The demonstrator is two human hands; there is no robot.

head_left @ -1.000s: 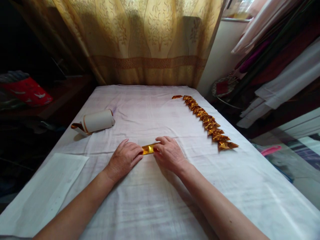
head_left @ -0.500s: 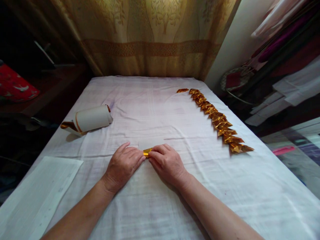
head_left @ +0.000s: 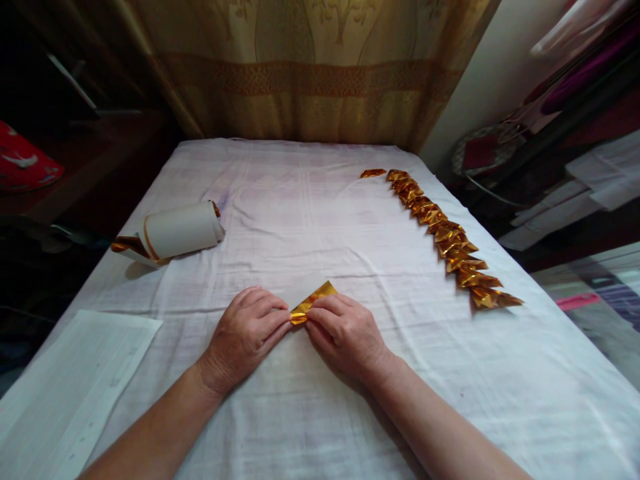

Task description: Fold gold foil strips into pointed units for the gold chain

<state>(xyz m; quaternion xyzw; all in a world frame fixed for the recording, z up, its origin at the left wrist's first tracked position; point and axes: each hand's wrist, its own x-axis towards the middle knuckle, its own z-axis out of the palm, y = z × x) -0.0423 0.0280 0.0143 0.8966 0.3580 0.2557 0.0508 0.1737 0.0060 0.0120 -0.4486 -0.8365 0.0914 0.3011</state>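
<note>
A small piece of gold foil paper (head_left: 314, 300) lies between my hands near the middle of the cloth, with a narrow fold along its near edge. My left hand (head_left: 250, 327) pinches the left end of that fold between thumb and fingers. From the other side my right hand (head_left: 345, 330) grips it with closed fingertips, hiding its right part. Behind the foil a pale, whitish sheet part shows. On the right stands a long row of folded gold foil pieces (head_left: 447, 240), overlapping one another, and a flat gold piece (head_left: 373, 173) lies beside its far end.
A white roll with gold inside (head_left: 183, 230) lies at the left. White sheets (head_left: 80, 387) rest at the near left on the white cloth (head_left: 280, 193). A patterned curtain (head_left: 300, 73) hangs behind the far edge. Hanging clothes (head_left: 607, 173) are off to the right.
The foil between my hands shows more of its surface now, its gold corner rising past my right fingers. My right hand has shifted slightly right. The view has tilted down a little.
</note>
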